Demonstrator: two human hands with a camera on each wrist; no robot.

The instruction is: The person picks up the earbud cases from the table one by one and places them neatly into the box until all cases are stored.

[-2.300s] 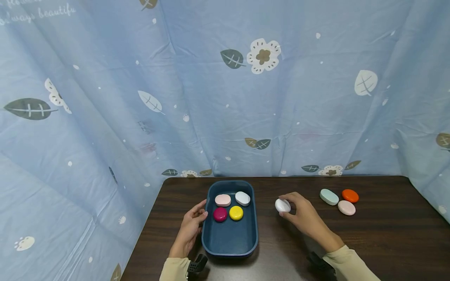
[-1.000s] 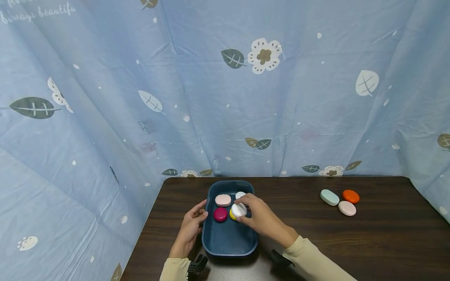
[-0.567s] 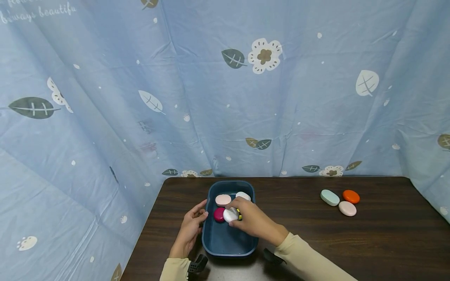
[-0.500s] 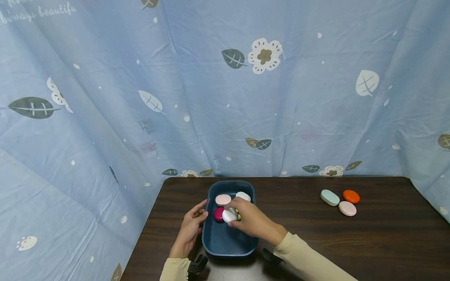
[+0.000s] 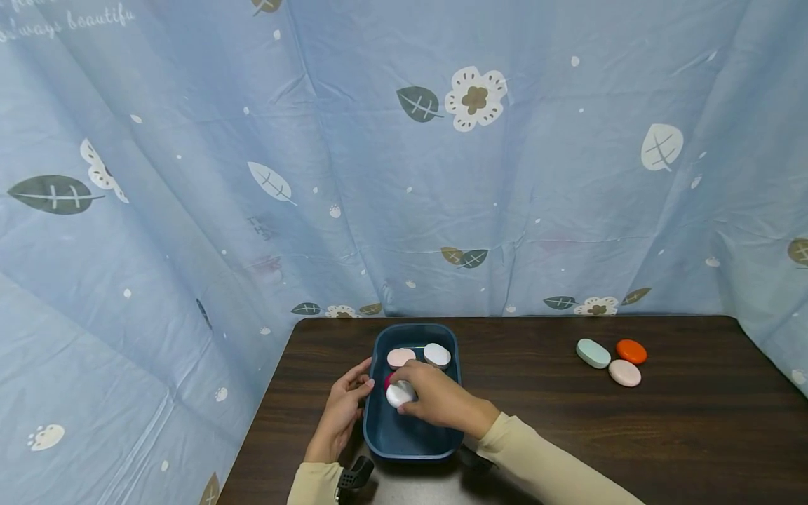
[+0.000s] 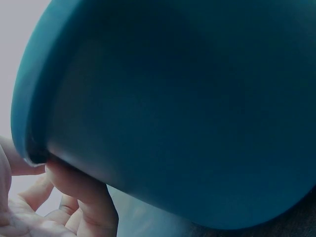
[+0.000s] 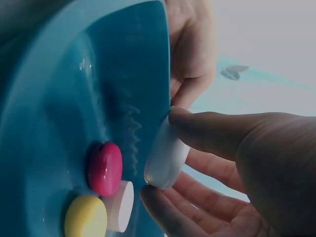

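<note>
Blue printed curtain (image 5: 353, 175) behind your dark wood table (image 5: 682, 421). Blue tray (image 5: 413, 438) stands on it. Your left hand (image 5: 339, 414): fingers relaxed, touching the tray's left side. Your right hand (image 5: 438, 400): thumb and fingers pinch a white disc (image 5: 399, 395) over the tray. Ovals: white oval (image 5: 437, 354) and pink oval (image 5: 400, 356) at the tray's far end; pale green oval (image 5: 593, 353) on the table, well right. Rounds: magenta round (image 7: 106, 170) and yellow round (image 7: 86, 217) in the tray; orange round (image 5: 631, 351) and pale pink round (image 5: 625, 373) near the green oval.
</note>
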